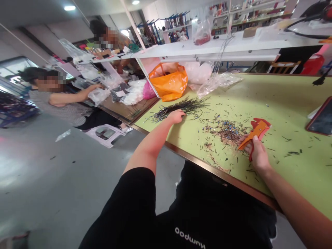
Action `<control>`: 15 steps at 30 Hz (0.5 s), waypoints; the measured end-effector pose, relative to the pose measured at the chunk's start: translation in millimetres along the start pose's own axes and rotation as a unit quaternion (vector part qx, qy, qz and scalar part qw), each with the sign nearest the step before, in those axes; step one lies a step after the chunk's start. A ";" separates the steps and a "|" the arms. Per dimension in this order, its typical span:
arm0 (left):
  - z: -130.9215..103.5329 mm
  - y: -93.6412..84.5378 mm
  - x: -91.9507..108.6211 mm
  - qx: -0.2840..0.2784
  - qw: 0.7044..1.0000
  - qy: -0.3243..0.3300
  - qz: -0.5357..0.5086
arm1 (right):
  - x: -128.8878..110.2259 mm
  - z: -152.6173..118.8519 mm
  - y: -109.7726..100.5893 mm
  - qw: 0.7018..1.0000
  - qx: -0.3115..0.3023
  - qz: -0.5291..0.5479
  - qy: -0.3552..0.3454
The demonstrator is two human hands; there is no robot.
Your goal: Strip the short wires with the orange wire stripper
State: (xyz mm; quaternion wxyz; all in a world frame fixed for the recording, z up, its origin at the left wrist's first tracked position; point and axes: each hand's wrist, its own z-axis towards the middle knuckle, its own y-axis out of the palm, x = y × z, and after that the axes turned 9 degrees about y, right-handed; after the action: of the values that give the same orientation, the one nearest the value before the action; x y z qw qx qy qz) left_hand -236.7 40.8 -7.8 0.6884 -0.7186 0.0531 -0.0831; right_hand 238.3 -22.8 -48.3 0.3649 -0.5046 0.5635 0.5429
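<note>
While the right hand (255, 148) wraps around the orange wire stripper (258, 130) over the green tabletop (285, 103), the left hand (177, 116) curls at the edge of the black wires (181, 106); whether it pinches any, I cannot tell. Because the wires lie crossed, pulling one could drag others.

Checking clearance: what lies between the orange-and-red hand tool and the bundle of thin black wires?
In the head view, a loose heap of small dark, blue and coppery scraps lies on the light green tabletop between tool and bundle.
</note>
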 end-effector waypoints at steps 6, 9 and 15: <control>-19.1 8.2 16.8 0.014 0.999 0.040 -0.020 | -3.5 -0.5 9.7 1.000 -0.007 -0.003 -0.010; -22.6 5.7 28.9 0.052 0.998 0.008 -0.035 | -3.6 -2.2 13.9 1.000 -0.018 -0.005 -0.013; -16.7 -46.4 22.5 0.252 0.953 -0.162 -0.055 | 6.9 0.8 14.9 0.998 -0.040 -0.018 -0.050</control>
State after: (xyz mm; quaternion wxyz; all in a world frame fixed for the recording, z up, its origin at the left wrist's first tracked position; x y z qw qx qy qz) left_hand -219.7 22.3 40.1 0.8408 -0.5273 -0.1214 -0.0145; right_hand 222.3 -24.6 -51.5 0.3822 -0.5011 0.5133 0.5825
